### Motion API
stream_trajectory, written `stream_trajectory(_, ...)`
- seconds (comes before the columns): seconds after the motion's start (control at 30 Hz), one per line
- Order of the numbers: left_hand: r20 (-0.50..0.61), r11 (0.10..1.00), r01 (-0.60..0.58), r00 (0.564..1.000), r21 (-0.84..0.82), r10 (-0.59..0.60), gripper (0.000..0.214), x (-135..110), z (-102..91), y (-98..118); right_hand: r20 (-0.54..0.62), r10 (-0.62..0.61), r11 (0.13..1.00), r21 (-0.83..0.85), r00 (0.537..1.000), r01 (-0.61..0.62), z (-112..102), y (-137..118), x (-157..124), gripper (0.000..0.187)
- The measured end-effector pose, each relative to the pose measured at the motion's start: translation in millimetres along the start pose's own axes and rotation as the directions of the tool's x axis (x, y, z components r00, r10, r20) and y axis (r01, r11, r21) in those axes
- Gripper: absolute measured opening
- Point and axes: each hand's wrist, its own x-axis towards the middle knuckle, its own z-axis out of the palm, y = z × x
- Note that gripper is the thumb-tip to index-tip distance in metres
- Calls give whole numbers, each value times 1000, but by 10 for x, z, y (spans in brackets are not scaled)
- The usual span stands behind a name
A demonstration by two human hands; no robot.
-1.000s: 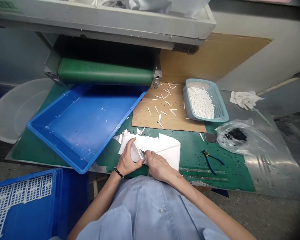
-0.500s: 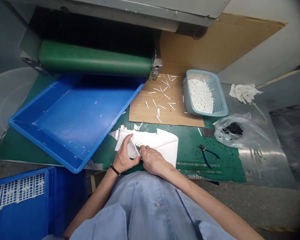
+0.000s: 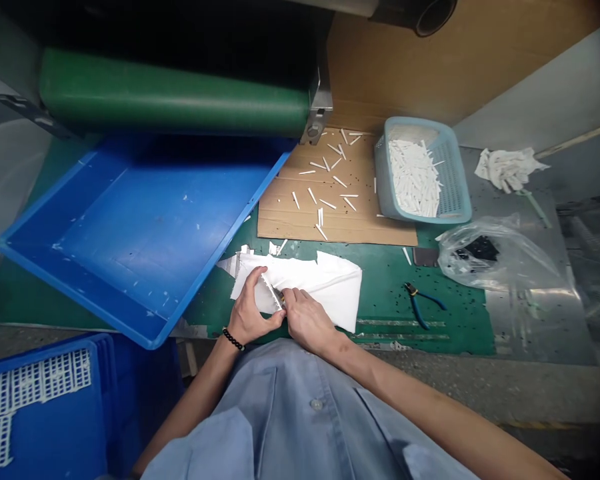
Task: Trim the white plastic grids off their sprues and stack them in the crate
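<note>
My left hand (image 3: 250, 313) is closed on a thin white plastic piece (image 3: 271, 291) with small notches along its edge, held between thumb and fingers and standing at a slant. My right hand (image 3: 307, 320) is curled close against the piece's right side. A small dark and yellowish bit shows at its fingertips, but what it grips is mostly hidden. Beneath both hands a white cloth (image 3: 337, 287) lies spread on the green mat (image 3: 380, 293). Blue-handled pliers (image 3: 419, 307) rest on the mat to the right.
A large blue tray (image 3: 175, 220) sits under a green roller (image 3: 175, 93) at the left. Slim white pieces lie scattered on cardboard (image 3: 285, 220) and fill a light blue basket (image 3: 423, 218). A clear plastic bag (image 3: 510, 257) is at the right. White grids (image 3: 50, 377) lie lower left.
The view has shifted, bringing the roller and tray nearer. Both hands stay at the white piece, which now shows its notched edge more narrowly.
</note>
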Motion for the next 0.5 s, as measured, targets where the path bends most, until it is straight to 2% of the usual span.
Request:
stream_trajectory(0.1,29,1000,-3,1000,-1,3,95,-5,-39,31,-64,-36,999,21,997,37,123,65,-11,27)
stream_trajectory(0.2,60,997,-58,997,56,54,92,-57,-140,116,-154,-37,993,104,987,54,188,131,-65,28)
stream_trajectory(0.27,-22,985,-71,997,158,75,88,-114,-201,166,-204,-6,982,184,979,45,144,174,-100,28)
stream_trajectory(0.37,-212,944,-4,974,331,78,63,-177,-217,176,-266,67,975,224,962,-6,-81,261,-68,29)
stream_trajectory(0.43,-207,901,24,976,433,74,35,-174,-180,147,-309,131,981,176,942,-79,-300,351,44,31)
stream_trajectory(0.5,-128,848,18,990,530,59,17,-139,-129,121,-335,188,982,97,923,-165,-526,472,206,31)
